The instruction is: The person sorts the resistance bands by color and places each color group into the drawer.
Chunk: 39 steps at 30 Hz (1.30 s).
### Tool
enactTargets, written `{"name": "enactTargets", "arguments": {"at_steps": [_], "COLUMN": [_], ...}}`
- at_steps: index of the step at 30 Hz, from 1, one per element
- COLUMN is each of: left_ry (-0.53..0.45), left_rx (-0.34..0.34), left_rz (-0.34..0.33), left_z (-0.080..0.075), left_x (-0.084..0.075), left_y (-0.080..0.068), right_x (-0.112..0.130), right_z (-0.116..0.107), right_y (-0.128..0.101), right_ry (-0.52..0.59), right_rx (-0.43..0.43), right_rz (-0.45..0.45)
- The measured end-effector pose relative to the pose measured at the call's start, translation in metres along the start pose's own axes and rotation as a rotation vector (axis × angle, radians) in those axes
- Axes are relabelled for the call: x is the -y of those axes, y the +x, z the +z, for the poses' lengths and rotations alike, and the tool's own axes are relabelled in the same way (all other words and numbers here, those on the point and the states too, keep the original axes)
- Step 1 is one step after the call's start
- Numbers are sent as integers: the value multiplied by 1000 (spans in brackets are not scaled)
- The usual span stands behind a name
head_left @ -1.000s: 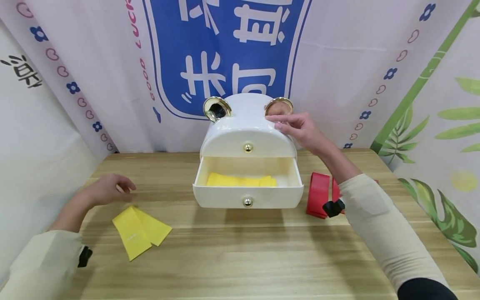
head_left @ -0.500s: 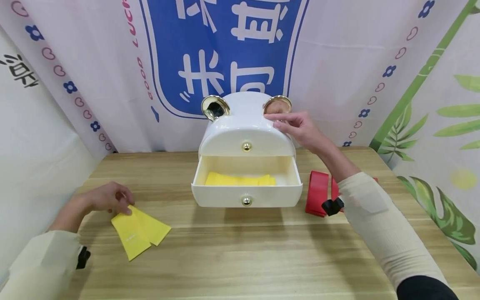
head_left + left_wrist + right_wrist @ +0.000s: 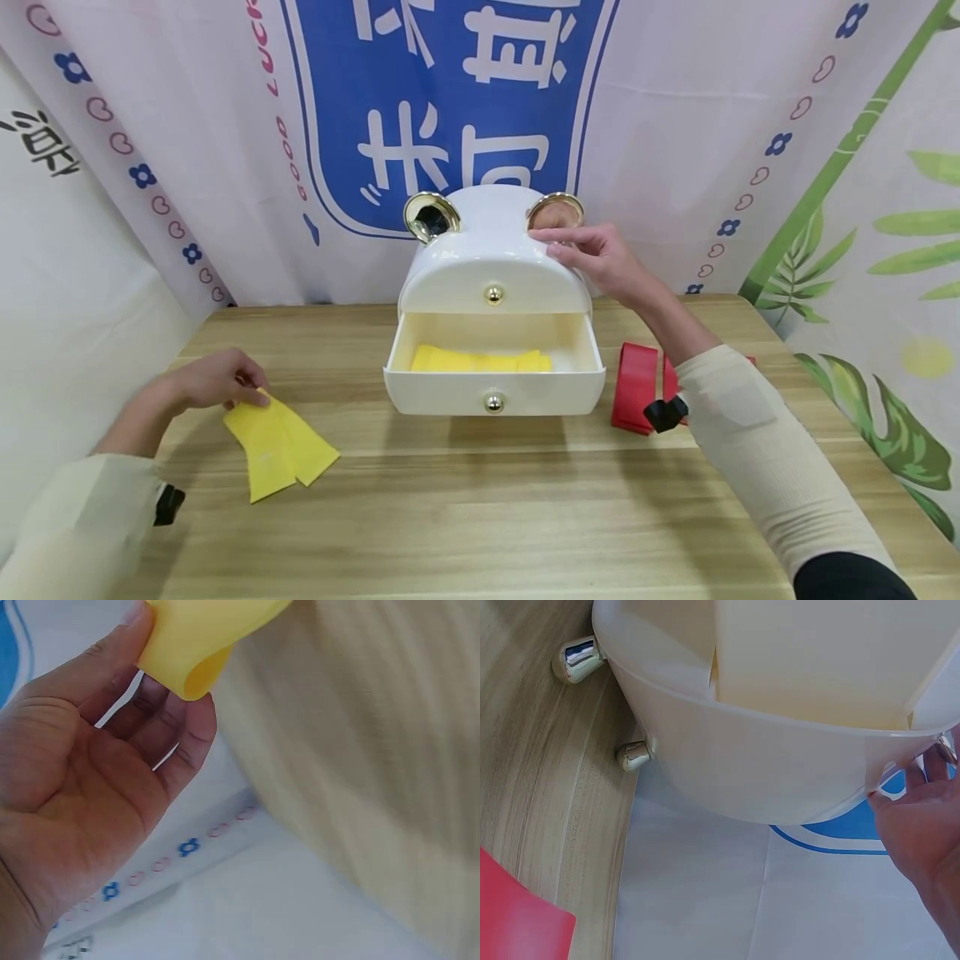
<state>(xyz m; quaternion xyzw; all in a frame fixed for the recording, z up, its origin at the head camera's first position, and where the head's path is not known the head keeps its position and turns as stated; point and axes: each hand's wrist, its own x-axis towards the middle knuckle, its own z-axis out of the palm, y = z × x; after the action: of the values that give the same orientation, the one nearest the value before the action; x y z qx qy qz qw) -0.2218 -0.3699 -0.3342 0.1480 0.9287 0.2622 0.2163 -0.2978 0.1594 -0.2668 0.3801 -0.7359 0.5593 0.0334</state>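
Observation:
My left hand (image 3: 217,382) pinches the top end of a folded yellow elastic band (image 3: 281,446), lifted slightly at the left of the table. In the left wrist view, thumb and fingertips hold the rounded fold of that yellow band (image 3: 202,637). A white frog-shaped drawer box (image 3: 480,242) with gold-rimmed eyes stands at the back centre. Its lower drawer (image 3: 495,393) is pulled out, and another yellow band (image 3: 480,360) lies inside. My right hand (image 3: 603,258) rests on the box's top beside the right eye, fingers fairly straight; the right wrist view shows fingertips touching the white shell (image 3: 780,772).
Red bands (image 3: 636,387) lie right of the box, partly hidden by my right forearm. The upper drawer, with its gold knob (image 3: 493,294), is closed. A printed cloth (image 3: 660,125) hangs directly behind the wooden table (image 3: 480,517).
My left hand came down onto the yellow band, pinched its top end and raised it a little. The right hand stays on the box.

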Motion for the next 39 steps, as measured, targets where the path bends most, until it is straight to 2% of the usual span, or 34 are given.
{"name": "enactTargets", "arguments": {"at_steps": [5,9,13,21,26,32,39], "left_ry": [61,115,150,50,21,-13,-148], "left_rx": [-58,-145,-216,-254,-311,-363,-375], "left_rz": [101,174,183,146,193,213,258], "left_z": [-10,-15,-19,-24,-26,-28,-28], "left_x": [-24,-48,-74,-112,-127,-142,-154], "left_y": [1,2,3,2,1,-3,-9], "right_x": [1,1,0,0,0,0,1], "right_z": [0,-1,-1,-1,-1,0,1], "right_y": [0,0,-1,-1,-1,-1,-1], "right_ry": [-1,-3,-11,-16,-18,-9,-13], "right_rx": [3,0,-4,-5,-2,-2,-5], "right_rz": [7,10,7,16,14,0,-3]}}
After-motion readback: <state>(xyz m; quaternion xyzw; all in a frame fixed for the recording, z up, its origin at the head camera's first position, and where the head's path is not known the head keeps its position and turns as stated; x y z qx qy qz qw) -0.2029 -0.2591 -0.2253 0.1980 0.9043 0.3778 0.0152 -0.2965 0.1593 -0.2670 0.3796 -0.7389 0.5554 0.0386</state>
